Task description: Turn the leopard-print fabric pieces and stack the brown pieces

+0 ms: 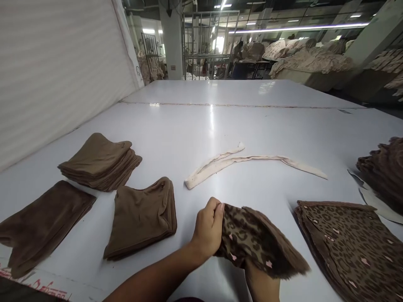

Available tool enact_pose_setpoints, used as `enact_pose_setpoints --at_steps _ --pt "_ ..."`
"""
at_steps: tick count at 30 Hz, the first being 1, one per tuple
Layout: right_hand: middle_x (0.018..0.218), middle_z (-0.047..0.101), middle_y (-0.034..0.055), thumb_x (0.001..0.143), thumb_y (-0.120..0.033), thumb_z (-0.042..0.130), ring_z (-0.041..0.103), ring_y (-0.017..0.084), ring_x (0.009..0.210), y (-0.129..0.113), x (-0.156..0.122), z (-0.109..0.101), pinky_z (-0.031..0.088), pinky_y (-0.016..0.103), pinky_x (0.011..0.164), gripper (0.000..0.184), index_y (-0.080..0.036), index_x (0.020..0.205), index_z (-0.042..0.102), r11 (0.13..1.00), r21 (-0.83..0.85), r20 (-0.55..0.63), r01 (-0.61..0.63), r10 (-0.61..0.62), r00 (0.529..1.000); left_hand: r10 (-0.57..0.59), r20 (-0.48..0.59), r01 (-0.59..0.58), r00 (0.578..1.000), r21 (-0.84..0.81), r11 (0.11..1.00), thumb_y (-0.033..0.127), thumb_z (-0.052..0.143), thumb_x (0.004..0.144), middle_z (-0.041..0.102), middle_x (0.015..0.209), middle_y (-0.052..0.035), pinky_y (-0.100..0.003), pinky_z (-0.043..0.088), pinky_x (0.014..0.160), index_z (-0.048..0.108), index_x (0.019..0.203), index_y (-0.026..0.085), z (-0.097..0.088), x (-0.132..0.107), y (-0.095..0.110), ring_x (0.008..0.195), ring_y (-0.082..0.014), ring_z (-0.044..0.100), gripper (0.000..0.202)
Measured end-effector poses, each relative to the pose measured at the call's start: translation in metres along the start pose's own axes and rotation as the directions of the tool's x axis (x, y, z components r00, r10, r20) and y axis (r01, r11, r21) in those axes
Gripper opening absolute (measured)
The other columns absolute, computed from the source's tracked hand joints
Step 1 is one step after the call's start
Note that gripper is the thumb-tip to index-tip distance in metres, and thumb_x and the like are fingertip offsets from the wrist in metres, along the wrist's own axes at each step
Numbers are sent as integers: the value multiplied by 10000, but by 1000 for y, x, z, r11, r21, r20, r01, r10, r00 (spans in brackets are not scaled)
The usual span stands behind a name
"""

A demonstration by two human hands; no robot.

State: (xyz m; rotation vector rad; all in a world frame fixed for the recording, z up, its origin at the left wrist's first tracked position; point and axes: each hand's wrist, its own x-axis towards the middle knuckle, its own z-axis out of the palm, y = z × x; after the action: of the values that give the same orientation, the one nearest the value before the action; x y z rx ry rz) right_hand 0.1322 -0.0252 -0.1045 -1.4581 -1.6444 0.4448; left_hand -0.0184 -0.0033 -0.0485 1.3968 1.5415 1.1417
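Observation:
My left hand (pixel 209 226) is closed on the upper left corner of a stack of leopard-print fabric pieces (pixel 252 237), thumb on top. The stack is brown with pink spots and is held tilted above the table, its layered edges fanned at the right. My right hand (pixel 262 281) is under the lower edge of the same stack; its fingers are hidden by the fabric. To the right lies a larger leopard-print pile (pixel 352 243). On the left, nearest my left arm, sits a folded brown fabric stack (pixel 143 218).
Two more brown stacks, one taller (pixel 97 159) and one darker (pixel 47 222), lie at the left. A cream fabric strip (pixel 220 165) curves across the middle of the white table (pixel 176 126). Dark brown layered pieces (pixel 385 172) stand at the right edge. A white sheet (pixel 63 63) rises at left.

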Motion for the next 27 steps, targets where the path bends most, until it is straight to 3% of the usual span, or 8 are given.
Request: enact_pose_setpoints --at_steps 3,6,9,11,16,21,23,27 --pt "671 701 67 701 -447 609 639 255 617 -6 -4 1 531 362 603 279 -185 719 702 987 138 60 -85 77 995 4 -17 -4 1000 53 999 348 341 915 410 603 37 -245 343 570 381 677 205 -1 13 -6 578 -124 414 280" --pt "708 708 73 703 -374 594 648 266 716 -14 -3 3 526 360 673 247 -169 787 704 950 226 47 -213 208 977 160 -73 -153 984 91 984 329 416 878 482 741 -5 -271 375 676 435 747 193 -9 9 -1 714 -150 462 190" --pt "772 711 79 678 -373 623 637 274 820 -23 3 4 507 378 759 291 -158 859 698 896 301 39 -327 331 943 359 81 -367 930 141 920 378 466 856 514 771 -21 -267 376 664 477 778 185 -13 -3 9 722 -157 477 209" --pt "748 709 75 643 -374 654 637 264 771 -29 7 4 516 364 723 281 -153 809 699 855 351 60 -382 387 920 375 159 -402 913 196 895 358 422 880 525 728 -22 -260 356 617 468 728 184 -8 -8 10 675 -151 474 236" --pt "570 661 49 540 -340 741 588 212 553 -35 8 2 503 295 523 212 -151 585 655 745 445 122 -498 500 857 250 51 -251 967 371 894 285 310 903 495 609 -16 -283 280 568 362 622 200 8 3 -4 578 -146 425 298" --pt "466 584 14 552 -417 768 499 150 403 -43 3 0 451 267 387 315 -152 526 600 610 537 216 -583 569 794 127 18 -124 992 390 912 313 309 913 484 608 -8 -282 247 558 356 611 202 8 21 -9 574 -145 404 325" --pt "534 626 30 593 -461 752 538 161 426 -51 3 -2 482 285 426 338 -144 604 637 488 610 307 -625 581 754 79 47 -91 996 377 922 328 322 911 478 599 0 -275 245 553 367 604 200 9 24 -11 567 -141 397 335" --pt "862 715 55 618 -391 779 666 211 675 -62 4 -4 546 322 639 415 -177 958 677 124 724 492 -678 596 635 -42 130 -4 991 336 942 362 335 903 462 556 12 -265 249 537 420 594 198 15 26 -21 542 -139 390 360"
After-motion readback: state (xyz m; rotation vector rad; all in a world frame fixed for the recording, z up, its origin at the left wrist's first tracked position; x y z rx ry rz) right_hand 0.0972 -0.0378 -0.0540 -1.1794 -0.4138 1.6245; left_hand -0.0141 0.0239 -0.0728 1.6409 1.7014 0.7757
